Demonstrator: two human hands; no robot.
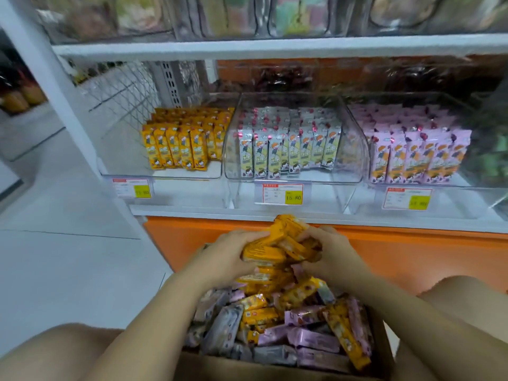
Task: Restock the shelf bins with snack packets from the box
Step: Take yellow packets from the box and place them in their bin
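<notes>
The box (pixel 247 367) of packets (pixel 310 336) sits below the shelf (pixel 275 213), on which 3 bins (pixel 341 196) stand side by side.

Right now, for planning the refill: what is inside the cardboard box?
The cardboard box holds jumbled yellow packets, purple packets and grey packets. Left hand and right hand grip a yellow bunch above them. Lower layers are hidden.

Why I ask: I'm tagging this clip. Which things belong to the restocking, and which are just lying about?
Job: left hand, right hand, bundle of yellow packets both grip, cardboard box, yellow-packet bin, grey-packet bin, pink-packet bin.
Lying about: price tags, wire mesh, orange base panel, upper-shelf bins.
</notes>
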